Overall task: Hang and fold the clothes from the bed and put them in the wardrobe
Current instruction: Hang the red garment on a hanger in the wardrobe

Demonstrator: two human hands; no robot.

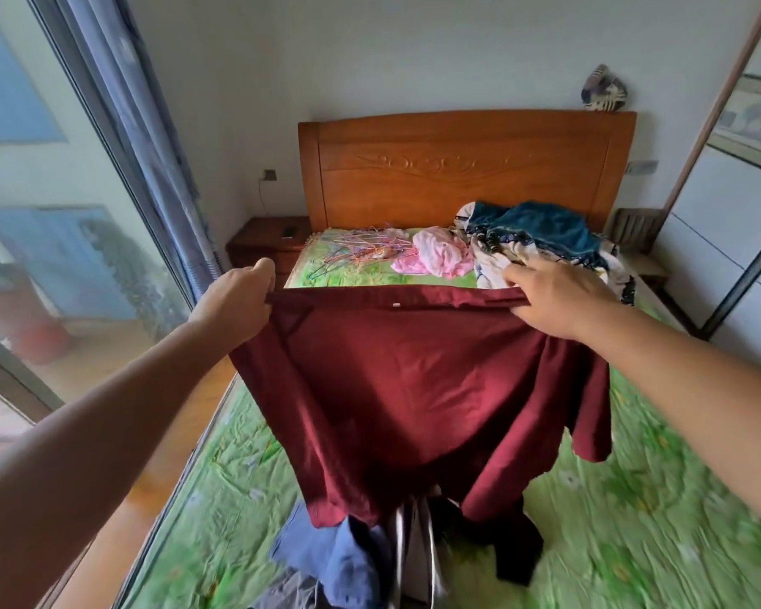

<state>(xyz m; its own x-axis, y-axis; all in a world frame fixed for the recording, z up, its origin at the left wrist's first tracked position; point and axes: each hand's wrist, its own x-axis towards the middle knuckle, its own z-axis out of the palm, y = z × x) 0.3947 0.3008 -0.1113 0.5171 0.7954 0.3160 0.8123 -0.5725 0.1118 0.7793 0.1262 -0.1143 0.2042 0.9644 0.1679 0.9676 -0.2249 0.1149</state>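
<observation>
One limp, smooth maroon garment [414,389]

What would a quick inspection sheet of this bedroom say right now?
Surface: bed with green flowered sheet.
Job's things: maroon garment held up spread; pink garment, teal patterned heap, coloured hangers near headboard; mixed clothes pile at near edge.
Clutter: striped object atop headboard.
Hands: left hand and right hand each grip the maroon garment's top edge.
Cables: cord hangs below wall socket.
Surroundings: curtain and glass door left, wardrobe right.

Wooden nightstand [264,241] beside blue curtain [141,125], wall socket [270,174] above
</observation>
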